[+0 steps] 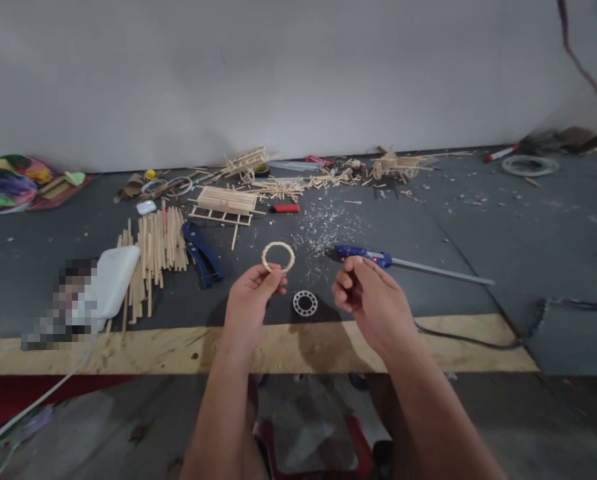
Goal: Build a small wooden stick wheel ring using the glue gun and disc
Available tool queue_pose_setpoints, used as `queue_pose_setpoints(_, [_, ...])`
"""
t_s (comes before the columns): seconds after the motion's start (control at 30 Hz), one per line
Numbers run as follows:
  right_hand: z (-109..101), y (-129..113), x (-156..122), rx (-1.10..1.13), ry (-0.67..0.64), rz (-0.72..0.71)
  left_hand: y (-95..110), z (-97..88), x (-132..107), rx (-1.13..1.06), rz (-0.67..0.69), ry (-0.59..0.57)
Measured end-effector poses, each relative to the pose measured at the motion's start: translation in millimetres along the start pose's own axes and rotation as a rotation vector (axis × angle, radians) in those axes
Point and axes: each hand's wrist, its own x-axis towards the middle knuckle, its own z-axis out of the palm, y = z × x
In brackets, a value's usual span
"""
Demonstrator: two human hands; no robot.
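Clearly, in the head view, the left hand [251, 291] pinches a pale, round ring [279, 244] between thumb and fingers, gripping its lower edge so that it stands up above the table [403, 223]. The right hand [375, 300] is well apart from it, fingers curled in and the thumb near the forefinger; whether anything small sits between them, I cannot tell. Just beyond that hand lies a blue glue gun [348, 252] with a red light and a long pale rod [443, 272] running out of its back; whether the hand touches it is unclear. On the table between the 2 hands is a grey disc [305, 294] with holes around it. Left of the ring are a blue cutter [203, 257] and a spread of wooden sticks [163, 237]. Farther back sit 3 small wooden models [228, 200] and a red object [285, 209].
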Motion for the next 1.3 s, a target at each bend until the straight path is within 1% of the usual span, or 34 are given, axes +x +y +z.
queue_pose_setpoints(0.07, [-1,-2,-2,0.003,0.000,0.018,1,-5.2,3,0.124,0.023,0.036])
queue_pose_setpoints(0.13, [-3,0,-2,-0.058,-0.013,0.007,1,-8.2,3,0.191,0.027,0.023])
queue_pose_setpoints(0.27, [-8,9,-3,-0.323,-0.095,-0.059,2,-7.0,-4,0.167,-0.008,-0.106])
queue_pose_setpoints(0.4, [-8,15,-4,-0.519,-0.193,-0.066,3,-1.5,-13,0.179,-0.018,-0.220])
queue_pose_setpoints(0.5, [-5,15,-4,-0.549,-0.235,-0.062,5,1.0,-16,0.181,-0.045,-0.290])
queue_pose_setpoints(0.6, [-4,13,-3,-0.509,-0.229,-0.065,5,0.3,-16,0.194,-0.046,-0.299])
queue_pose_setpoints(0.67, [-5,12,-2,-0.487,-0.216,-0.074,3,-1.5,-14,0.223,-0.021,-0.271])
queue_pose_setpoints(0.73, [-8,9,-1,-0.489,-0.194,-0.091,0,-3.3,-12,0.313,0.036,-0.242])
queue_pose_setpoints(0.8, [-12,3,0,-0.512,-0.162,-0.124,-3,-4.6,-11,0.476,0.112,-0.235])
queue_pose_setpoints(0.87, [-16,-5,3,-0.541,-0.120,-0.172,-5,-4.8,-12,0.653,0.209,-0.262])
queue_pose_setpoints(0.97, [-23,-20,18,-0.589,-0.072,-0.234,-7,-3.2,-14,0.847,0.344,-0.369])
queue_pose_setpoints(1.03, [-26,-30,37,-0.627,-0.058,-0.225,-10,-1.4,-15,0.950,0.387,-0.437])
queue_pose_setpoints(1.07, [-27,-35,48,-0.680,-0.046,-0.195,-11,-0.4,-15,0.999,0.393,-0.451])
queue_pose_setpoints(1.17, [-31,-49,84,-0.758,-0.017,-0.156,-16,2.3,-14,1.085,0.404,-0.436])
queue_pose_setpoints(1.23, [-35,-57,104,-0.813,0.021,-0.112,-18,3.0,-12,1.081,0.409,-0.405])
queue_pose_setpoints(1.3, [-42,-64,118,-0.860,0.057,-0.069,-17,2.0,-9,1.053,0.397,-0.361])
